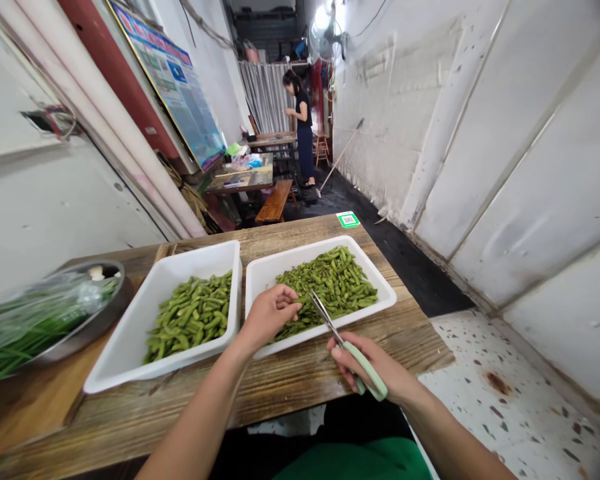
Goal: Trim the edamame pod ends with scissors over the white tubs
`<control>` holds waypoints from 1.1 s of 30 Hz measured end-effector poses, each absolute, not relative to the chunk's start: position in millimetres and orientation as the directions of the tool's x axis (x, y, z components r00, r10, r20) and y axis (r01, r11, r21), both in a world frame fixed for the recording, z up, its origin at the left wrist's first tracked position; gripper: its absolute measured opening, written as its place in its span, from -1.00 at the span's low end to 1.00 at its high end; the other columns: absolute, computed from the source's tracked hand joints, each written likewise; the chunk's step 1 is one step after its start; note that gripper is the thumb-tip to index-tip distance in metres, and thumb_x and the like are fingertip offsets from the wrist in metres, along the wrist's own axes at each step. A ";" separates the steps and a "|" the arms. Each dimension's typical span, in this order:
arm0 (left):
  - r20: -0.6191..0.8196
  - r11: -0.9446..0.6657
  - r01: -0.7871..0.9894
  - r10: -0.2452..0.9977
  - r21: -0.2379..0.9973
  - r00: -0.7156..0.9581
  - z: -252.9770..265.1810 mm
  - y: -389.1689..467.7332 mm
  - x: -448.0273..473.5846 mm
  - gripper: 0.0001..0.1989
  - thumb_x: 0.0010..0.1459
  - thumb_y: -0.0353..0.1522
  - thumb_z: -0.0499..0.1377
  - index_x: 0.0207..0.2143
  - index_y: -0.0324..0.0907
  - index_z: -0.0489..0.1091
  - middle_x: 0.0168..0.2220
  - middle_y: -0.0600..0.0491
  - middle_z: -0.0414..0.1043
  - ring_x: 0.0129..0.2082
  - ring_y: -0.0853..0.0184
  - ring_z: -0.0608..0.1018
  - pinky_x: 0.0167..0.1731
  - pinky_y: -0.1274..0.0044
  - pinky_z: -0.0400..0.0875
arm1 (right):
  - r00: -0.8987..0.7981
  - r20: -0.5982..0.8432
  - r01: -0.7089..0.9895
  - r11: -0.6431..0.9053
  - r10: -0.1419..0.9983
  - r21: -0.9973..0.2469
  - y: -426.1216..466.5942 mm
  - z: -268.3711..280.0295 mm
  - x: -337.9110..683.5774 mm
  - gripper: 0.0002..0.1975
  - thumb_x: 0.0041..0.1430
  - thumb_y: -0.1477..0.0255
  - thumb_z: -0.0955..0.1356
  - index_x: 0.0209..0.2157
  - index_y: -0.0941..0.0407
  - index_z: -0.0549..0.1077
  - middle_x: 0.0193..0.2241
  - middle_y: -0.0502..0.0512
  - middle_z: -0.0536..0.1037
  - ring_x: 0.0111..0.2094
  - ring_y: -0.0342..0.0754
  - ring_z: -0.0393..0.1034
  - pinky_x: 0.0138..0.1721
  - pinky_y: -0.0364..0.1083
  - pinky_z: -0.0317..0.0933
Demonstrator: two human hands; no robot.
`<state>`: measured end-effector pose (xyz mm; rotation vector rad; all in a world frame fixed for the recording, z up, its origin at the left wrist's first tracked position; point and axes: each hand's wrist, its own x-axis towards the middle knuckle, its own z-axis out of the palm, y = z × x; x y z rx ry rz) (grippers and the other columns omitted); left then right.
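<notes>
My left hand [273,310] is closed, its fingertips pinching a green edamame pod [300,301] over the near left part of the right white tray [256,270]. Many green pods [347,277] are heaped in that tray. Around the handles of a pair of scissors [363,367], pale green with metal blades, my right hand [363,357] is wrapped. The blades point up and left, their tips close to the pinched pod. Beside it on the left stands a second white tray [125,347], holding more pods [193,313].
A metal bowl [123,293] with bagged green stalks [25,333] stands left on a wooden board [40,393]. A QR card [349,219] lies at the wooden table's [430,340] far corner. Farther back are a bench [276,200], a standing person [303,127] and a leaning broom [340,158].
</notes>
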<state>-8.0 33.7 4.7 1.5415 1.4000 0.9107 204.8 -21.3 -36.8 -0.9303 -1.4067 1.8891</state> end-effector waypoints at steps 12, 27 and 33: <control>-0.024 0.023 -0.016 0.999 1.000 -0.022 2.8 33.6 0.4 -0.74 -0.07 -0.26 0.21 -0.32 -0.21 0.35 -0.20 -0.02 0.44 -0.29 0.35 0.47 -0.31 0.52 0.33 | -0.604 -0.162 -0.053 -0.242 0.780 -0.969 -22.0 -38.6 200.2 -0.64 0.09 0.15 0.27 -0.27 0.17 0.28 -0.68 -0.15 0.19 -0.69 -0.29 0.10 -0.68 -0.27 0.07; -0.028 -0.231 0.567 0.911 0.791 0.411 22.8 45.3 -28.0 -0.82 0.03 -0.29 0.09 -0.33 -0.18 0.38 -0.27 -0.04 0.48 -0.23 0.27 0.48 -0.21 0.48 0.27 | -0.499 -0.149 -0.119 -0.238 0.854 -0.964 -22.9 -31.8 207.4 -0.61 0.05 0.14 0.31 -0.23 0.16 0.28 -0.64 -0.14 0.19 -0.67 -0.28 0.10 -0.67 -0.26 0.11; 0.010 -0.179 0.595 0.961 0.783 0.275 18.1 58.6 -30.7 -0.86 -0.01 -0.30 0.12 -0.44 -0.18 0.39 -0.40 -0.01 0.47 -0.30 0.26 0.46 -0.21 0.45 0.27 | -0.481 -0.142 -0.143 -0.237 0.865 -0.961 -22.1 -32.9 206.7 -0.62 0.05 0.15 0.31 -0.22 0.15 0.27 -0.62 -0.13 0.20 -0.66 -0.29 0.10 -0.68 -0.27 0.07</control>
